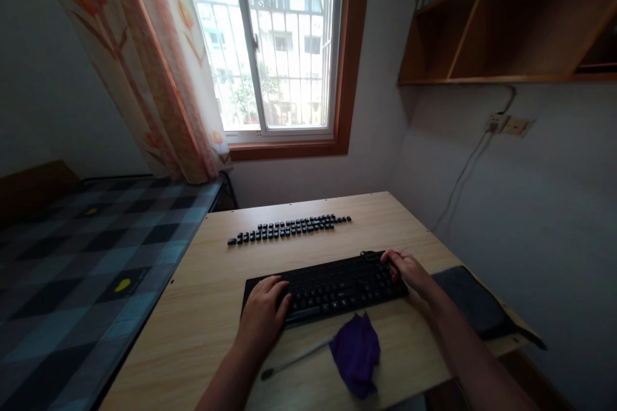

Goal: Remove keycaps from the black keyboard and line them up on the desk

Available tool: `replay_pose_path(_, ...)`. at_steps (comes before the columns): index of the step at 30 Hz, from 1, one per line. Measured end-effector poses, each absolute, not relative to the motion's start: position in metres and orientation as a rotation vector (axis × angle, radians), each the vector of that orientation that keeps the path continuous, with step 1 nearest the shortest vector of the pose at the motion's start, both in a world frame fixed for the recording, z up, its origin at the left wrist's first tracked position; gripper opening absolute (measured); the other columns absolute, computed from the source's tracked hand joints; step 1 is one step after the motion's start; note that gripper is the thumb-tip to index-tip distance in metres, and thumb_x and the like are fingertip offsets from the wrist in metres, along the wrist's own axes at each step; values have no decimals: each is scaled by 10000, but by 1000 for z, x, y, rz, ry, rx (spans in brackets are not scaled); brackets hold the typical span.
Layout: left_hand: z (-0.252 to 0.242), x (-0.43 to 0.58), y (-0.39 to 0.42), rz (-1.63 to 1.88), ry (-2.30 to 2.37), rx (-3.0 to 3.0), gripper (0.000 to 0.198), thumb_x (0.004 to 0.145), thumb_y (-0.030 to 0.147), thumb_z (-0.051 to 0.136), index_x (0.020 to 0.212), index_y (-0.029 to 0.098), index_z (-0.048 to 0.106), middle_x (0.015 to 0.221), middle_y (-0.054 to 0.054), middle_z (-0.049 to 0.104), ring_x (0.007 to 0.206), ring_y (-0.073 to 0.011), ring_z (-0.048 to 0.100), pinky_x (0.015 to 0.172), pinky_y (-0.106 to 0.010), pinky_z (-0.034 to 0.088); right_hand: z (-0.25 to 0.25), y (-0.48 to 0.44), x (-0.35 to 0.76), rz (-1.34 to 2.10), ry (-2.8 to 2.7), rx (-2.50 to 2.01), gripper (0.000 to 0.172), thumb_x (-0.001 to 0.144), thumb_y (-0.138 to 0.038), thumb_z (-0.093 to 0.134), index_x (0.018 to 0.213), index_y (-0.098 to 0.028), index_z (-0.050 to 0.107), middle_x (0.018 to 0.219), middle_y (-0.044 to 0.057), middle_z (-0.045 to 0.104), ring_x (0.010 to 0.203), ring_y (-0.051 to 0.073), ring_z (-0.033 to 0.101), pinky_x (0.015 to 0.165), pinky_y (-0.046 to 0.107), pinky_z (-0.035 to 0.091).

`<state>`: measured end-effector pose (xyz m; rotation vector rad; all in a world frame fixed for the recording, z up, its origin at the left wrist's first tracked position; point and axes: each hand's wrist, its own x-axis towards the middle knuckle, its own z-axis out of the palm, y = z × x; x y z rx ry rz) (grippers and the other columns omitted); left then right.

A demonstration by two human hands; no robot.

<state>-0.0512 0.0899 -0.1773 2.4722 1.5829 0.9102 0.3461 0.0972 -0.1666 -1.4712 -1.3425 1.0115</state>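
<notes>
A black keyboard (328, 288) lies slightly slanted on the wooden table. My left hand (265, 305) rests on its left end, fingers laid over the keys and thumb apart. At the keyboard's right end, my right hand (403, 270) is closed, thumb and fingers pressed together above the upper right keys. Whatever is between those fingertips is too small to make out. Behind the keyboard, several loose black keycaps (289, 228) stand in slanting rows. In front of it lie a purple cloth (355, 354) and a thin stick with a dark tip (299, 359).
A dark flat pouch (470, 302) sits at the right edge of the table (207, 308). To the left is a bed with a checked cover (91, 270). A window (284, 45) and curtain (159, 64) are ahead; wooden shelves (511, 26) hang at upper right.
</notes>
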Motion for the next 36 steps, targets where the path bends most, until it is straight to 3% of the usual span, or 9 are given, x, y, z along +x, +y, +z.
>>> replay_pose_path(5, -180, -53, 92, 875, 1568, 2494, 249, 862, 311, 597, 1062, 218, 711, 1188, -94, 661, 1126, -288, 595, 997, -491, 486, -174, 105, 344, 717, -1404, -1633, 435, 872, -566, 400, 735, -194, 578, 512, -29, 520, 464, 160, 550, 503, 260, 409)
replay_pose_path(16, -180, -53, 91, 853, 1583, 2506, 251, 850, 340, 618, 1060, 246, 719, 1202, -83, 650, 1141, -294, 576, 1006, -496, 464, -179, 116, 345, 694, -1457, -1657, 431, 891, -533, 334, 692, -197, 516, 514, -28, 518, 379, 141, 517, 425, 240, 378)
replay_pose_path(20, -181, -53, 92, 862, 1591, 2487, 246, 849, 336, 618, 1056, 251, 720, 1195, -78, 651, 1135, -287, 577, 1003, -484, 464, -179, 108, 344, 651, -1574, -1613, 407, 889, -506, 380, 676, -198, 538, 524, -5, 551, 480, 165, 554, 506, 252, 402)
replay_pose_path(25, -179, -52, 93, 815, 1608, 2473, 249, 847, 327, 619, 1058, 241, 721, 1201, -83, 648, 1138, -284, 574, 1008, -486, 460, -182, 98, 338, 553, -1652, -1575, 411, 904, -499, 379, 710, -195, 577, 692, 62, 654, 680, 216, 612, 677, 295, 425)
replay_pose_path(31, -179, -53, 93, 827, 1575, 2492, 256, 852, 343, 618, 1062, 239, 719, 1192, -91, 653, 1127, -296, 580, 991, -509, 468, -191, 94, 335, 399, -1576, -1590, 445, 948, -500, 323, 703, -205, 549, 653, 69, 629, 631, 218, 591, 638, 293, 409)
replay_pose_path(36, -179, -53, 93, 850, 1573, 2478, 242, 845, 338, 626, 1046, 245, 723, 1186, -87, 655, 1124, -297, 582, 991, -511, 468, -198, 93, 337, 447, -1400, -1607, 512, 928, -626, 329, 693, -214, 520, 559, 40, 565, 552, 206, 556, 541, 279, 394)
